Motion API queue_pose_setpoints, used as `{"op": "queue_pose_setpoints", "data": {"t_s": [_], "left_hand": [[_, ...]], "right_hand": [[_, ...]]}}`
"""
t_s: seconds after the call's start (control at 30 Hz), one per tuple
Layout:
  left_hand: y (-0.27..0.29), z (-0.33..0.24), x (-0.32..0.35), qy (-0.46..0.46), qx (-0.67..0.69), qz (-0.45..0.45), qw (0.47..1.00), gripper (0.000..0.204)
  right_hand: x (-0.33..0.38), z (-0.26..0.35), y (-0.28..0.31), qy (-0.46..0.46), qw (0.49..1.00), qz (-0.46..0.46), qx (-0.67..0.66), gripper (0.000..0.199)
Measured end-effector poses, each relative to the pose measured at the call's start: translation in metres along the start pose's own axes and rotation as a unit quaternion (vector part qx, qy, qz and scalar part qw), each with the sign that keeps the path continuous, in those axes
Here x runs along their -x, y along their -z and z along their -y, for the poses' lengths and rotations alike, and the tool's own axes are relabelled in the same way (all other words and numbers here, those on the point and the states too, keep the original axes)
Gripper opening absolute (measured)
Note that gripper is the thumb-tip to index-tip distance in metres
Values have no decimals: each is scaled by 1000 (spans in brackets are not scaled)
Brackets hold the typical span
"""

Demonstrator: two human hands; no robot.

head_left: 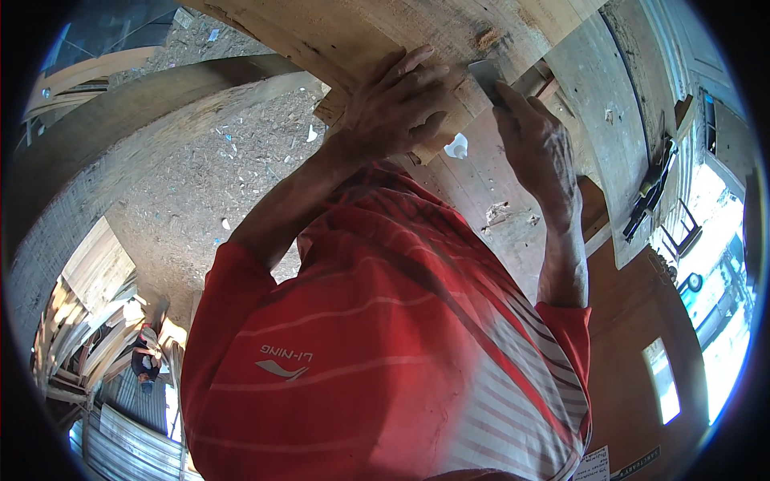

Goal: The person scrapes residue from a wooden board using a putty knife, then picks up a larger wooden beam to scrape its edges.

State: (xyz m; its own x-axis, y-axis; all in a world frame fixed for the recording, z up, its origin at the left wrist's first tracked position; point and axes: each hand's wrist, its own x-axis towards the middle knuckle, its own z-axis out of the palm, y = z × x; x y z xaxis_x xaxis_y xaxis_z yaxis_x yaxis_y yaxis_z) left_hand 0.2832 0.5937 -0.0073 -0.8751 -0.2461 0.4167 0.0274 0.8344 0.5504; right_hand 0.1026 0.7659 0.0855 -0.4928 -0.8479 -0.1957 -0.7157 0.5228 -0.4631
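Observation:
A pale wooden board (433, 36) lies across the top of the head view, with a brown patch (487, 38) of crumbs or paste on it. My left hand (393, 104) rests on the board near its edge, its fingers stretched and spread, holding nothing. Just to the right, my right hand (533, 136) is closed round a putty knife (484, 78). Its flat grey blade points up and left and lies at the board's surface; whether it touches cannot be made out. The fingers mostly hide the handle.
A white scrap (457, 146) lies below the board's edge. On the right, dark tools (651, 192) lie along a long plank (597, 104). A curved-looking beam (120, 136) crosses the left, over littered ground (241, 144). Far lower left, another person (147, 353) is near stacked timber (96, 321).

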Motion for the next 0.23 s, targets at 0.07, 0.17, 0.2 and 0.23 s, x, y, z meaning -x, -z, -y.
{"op": "queue_pose_setpoints", "data": {"t_s": [0.07, 0.17, 0.2, 0.23], "left_hand": [[-4, 3, 1, -10, 4, -29, 1000, 31], [-9, 7, 2, -14, 3, -30, 999, 34], [-10, 9, 3, -16, 4, -29, 999, 34], [-11, 9, 3, -19, 9, -29, 999, 35]], "right_hand": [[-7, 7, 0, -6, 1000, 17, 2, 29], [-18, 29, 11, -68, 993, 100, -16, 26], [-23, 40, 20, -119, 978, 168, -37, 25], [-21, 43, 22, -129, 978, 160, -35, 25]]}}
